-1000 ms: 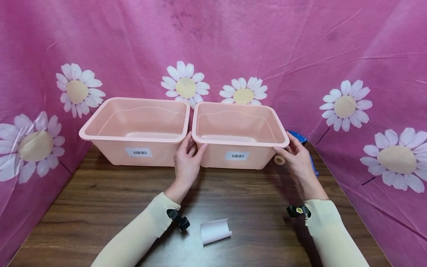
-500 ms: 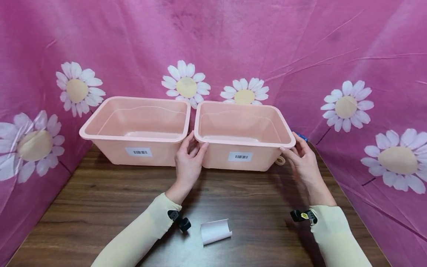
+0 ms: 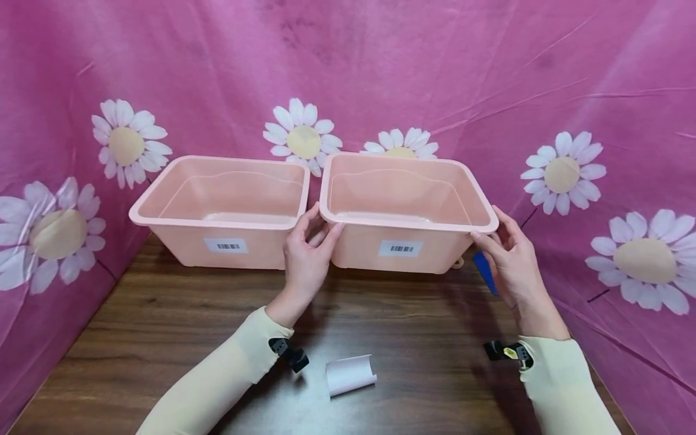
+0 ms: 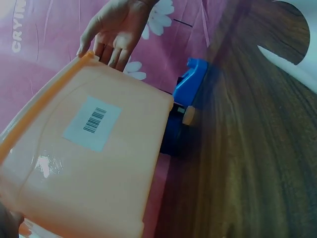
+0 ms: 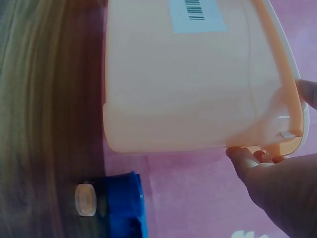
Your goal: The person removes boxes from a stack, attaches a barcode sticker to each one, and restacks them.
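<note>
Two pink plastic bins with barcode labels stand side by side in the head view. My left hand (image 3: 306, 257) grips the near left corner of the right bin (image 3: 364, 249), thumb against its front below the rim. At the opposite corner my right hand (image 3: 516, 269) holds the same rim, thumb in front and fingers around the side. In the left wrist view, this bin's base shows raised off the wooden table. The left bin (image 3: 179, 244) rests on the table, right beside my left fingers. Both bins look empty inside.
Behind the right bin lie a blue object (image 4: 190, 82) and a small tan ring-shaped roll (image 5: 85, 200). A curled white sheet (image 3: 350, 376) lies near the table's front. Pink flowered cloth (image 3: 348, 72) encloses the back and sides.
The right bin has shifted right and risen a little, with both hands on it, and the gap beside the left bin has widened. My right hand has moved right; the left bin has stayed put.
</note>
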Demonstrator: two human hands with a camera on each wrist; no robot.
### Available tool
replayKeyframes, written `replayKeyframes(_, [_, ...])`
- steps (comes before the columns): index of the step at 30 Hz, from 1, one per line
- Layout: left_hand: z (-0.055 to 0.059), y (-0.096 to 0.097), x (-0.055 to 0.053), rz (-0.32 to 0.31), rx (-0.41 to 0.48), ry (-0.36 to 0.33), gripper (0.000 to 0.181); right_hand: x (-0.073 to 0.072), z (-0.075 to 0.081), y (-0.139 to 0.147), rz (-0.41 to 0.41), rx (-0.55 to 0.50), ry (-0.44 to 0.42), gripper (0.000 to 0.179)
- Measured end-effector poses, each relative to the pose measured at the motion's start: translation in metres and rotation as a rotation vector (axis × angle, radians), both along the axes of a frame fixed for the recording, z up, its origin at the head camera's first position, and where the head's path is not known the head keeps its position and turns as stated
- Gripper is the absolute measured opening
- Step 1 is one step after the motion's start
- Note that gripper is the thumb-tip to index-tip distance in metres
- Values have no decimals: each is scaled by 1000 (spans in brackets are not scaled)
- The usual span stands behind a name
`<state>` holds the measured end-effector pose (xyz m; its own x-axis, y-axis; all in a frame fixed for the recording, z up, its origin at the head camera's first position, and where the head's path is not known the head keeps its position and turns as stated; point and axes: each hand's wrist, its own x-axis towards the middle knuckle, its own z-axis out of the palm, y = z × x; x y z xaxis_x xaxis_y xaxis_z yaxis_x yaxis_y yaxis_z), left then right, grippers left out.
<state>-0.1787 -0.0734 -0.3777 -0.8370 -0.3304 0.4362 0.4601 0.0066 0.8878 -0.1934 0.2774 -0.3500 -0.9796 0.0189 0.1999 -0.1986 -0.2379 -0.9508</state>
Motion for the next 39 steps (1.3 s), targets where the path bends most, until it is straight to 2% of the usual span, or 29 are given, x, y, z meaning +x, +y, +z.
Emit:
replayKeyframes(4, [16, -7, 6, 6, -3, -8, 58, 3, 10, -4, 3, -14, 40, 77])
replayKeyframes(10, [51, -17, 17, -3, 21, 1, 55, 10, 35, -10, 3, -63, 101, 72])
replayKeyframes(15, [78, -28, 20, -4, 27, -12, 51, 14, 60, -21, -24, -68, 89, 75])
replayKeyframes(19, [97, -40, 20, -34, 51, -6, 50, 14, 80, -32, -49, -16, 84, 77])
replayKeyframes(22, [108, -51, 19, -38, 40, 6, 49, 12, 93, -41, -58, 34, 82, 77])
replayKeyframes(29, [134, -81, 17, 35, -45, -16, 48, 5, 121, -68, -70, 74, 88, 69])
replayKeyframes(34, [155, -98, 17, 60, -61, 0, 44, 2, 139, -87, -84, 132, 116, 66])
replayKeyframes(39, [165, -120, 14, 47, -36, 0, 43, -6, 148, -111, -75, 127, 111, 67])
